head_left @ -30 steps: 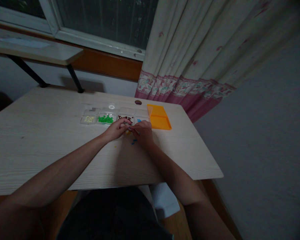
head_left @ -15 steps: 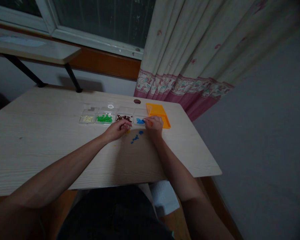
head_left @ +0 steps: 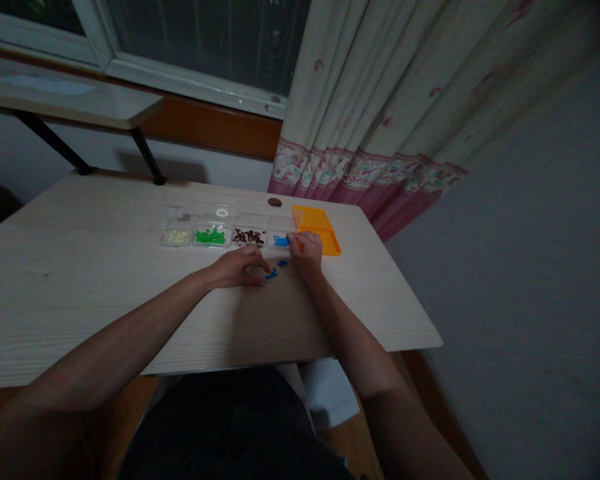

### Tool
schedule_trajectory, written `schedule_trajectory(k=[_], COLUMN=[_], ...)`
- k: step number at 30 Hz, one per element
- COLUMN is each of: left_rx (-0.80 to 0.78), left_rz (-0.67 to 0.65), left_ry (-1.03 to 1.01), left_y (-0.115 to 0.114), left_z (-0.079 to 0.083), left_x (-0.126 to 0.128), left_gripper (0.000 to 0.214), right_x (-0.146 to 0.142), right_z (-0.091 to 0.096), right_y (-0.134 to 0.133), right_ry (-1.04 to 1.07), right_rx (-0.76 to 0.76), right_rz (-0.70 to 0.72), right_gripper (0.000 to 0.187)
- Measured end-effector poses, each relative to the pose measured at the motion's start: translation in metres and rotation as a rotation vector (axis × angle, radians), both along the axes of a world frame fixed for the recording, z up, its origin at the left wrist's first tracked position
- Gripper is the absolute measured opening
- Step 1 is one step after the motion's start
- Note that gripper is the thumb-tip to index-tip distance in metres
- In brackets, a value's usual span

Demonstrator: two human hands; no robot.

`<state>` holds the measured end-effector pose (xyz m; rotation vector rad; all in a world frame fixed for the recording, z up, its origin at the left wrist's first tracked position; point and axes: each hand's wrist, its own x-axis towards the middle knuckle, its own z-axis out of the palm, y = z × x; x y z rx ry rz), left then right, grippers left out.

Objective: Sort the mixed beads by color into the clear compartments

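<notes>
Beside the loose small blue pieces (head_left: 271, 274) on the table, my left hand (head_left: 241, 267) has its thumb and fingers spread apart, fingertips close to the nearest ones. My right hand (head_left: 307, 251) is closed in a pinch at the right edge of a clear box holding blue pieces (head_left: 281, 241); what it pinches, if anything, is too small to make out. Left of that box stand clear boxes of dark brown pieces (head_left: 249, 237), green pieces (head_left: 211, 236) and pale yellow pieces (head_left: 178, 237), their lids tipped back. Another small blue cluster (head_left: 282, 264) lies between my hands.
An open orange case (head_left: 333, 243) lies just behind and right of my right hand. The wooden table (head_left: 105, 287) has a round cable hole (head_left: 275, 203) near its back edge. A raised shelf (head_left: 100, 107) stands back left, and a curtain (head_left: 350, 133) hangs behind the table.
My left hand has moved right and toward me, from below the brown box to the loose blue pieces, and its fingers have spread. My right hand has stayed almost in place.
</notes>
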<state>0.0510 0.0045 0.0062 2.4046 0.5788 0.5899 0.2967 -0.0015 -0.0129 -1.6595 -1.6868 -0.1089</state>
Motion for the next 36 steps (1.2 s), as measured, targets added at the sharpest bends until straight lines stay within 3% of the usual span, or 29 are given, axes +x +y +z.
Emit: schedule_trajectory(k=[13,20,25,36], left_rx=[0.131,0.321,0.23,0.194], left_rz=[-0.043,0.037,0.146,0.193], left_ry=[0.11,0.212,0.162,0.104], left_y=[-0.007,-0.015,-0.013,-0.006], left_z=[0.001,-0.002,-0.003,-0.008], left_x=[-0.001,0.013,0.018,0.014], left_gripper=[0.022,0.02,0.015,0.017], right_x=[-0.004,-0.005,-0.009,-0.011], right_z=[0.004,0.002,0.006,0.004], right_y=[-0.003,-0.002,-0.006,-0.009], right_ry=[-0.018,-0.031,-0.002,-0.065], right_rx=[-0.03,-0.026,-0.002,0.005], right_rz=[-0.005,-0.003,0.019,0.08], right_gripper=[0.026,0.028,0.027,0.02])
